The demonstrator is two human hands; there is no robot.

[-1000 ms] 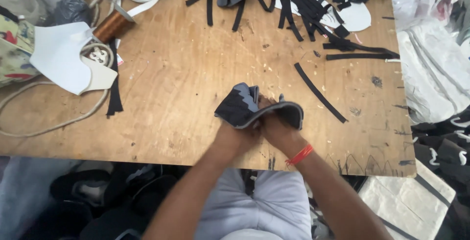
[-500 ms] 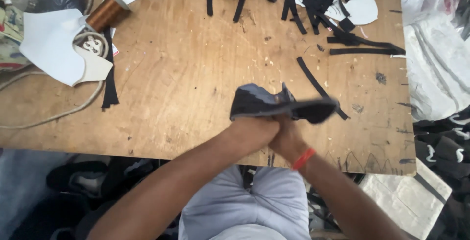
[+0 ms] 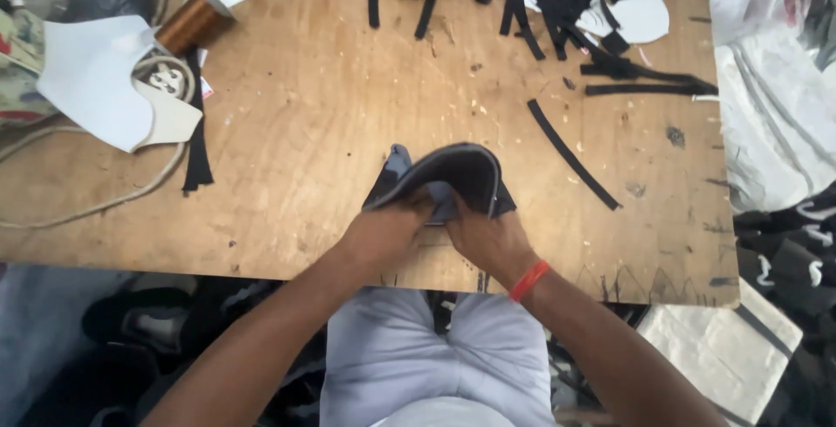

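A dark grey and black curved piece of fabric (image 3: 453,174), shaped like a shoe upper, arches over the near middle of the wooden table (image 3: 348,131). My left hand (image 3: 383,231) grips its left end and my right hand (image 3: 488,237) grips its right end, fingers tucked under the arch. A red band circles my right wrist. The underside of the piece is hidden by my fingers.
A loose black strip (image 3: 570,153) lies just right of the piece. Several black strips and white cut-outs (image 3: 575,9) pile at the far edge. White pattern pieces (image 3: 104,87), a copper-coloured spool (image 3: 193,25) and a pale cord (image 3: 104,205) sit at the left.
The fabric piece was stretched out flat to the right half a second ago; now it is bent into an arch between both hands, closer to the table's near edge.
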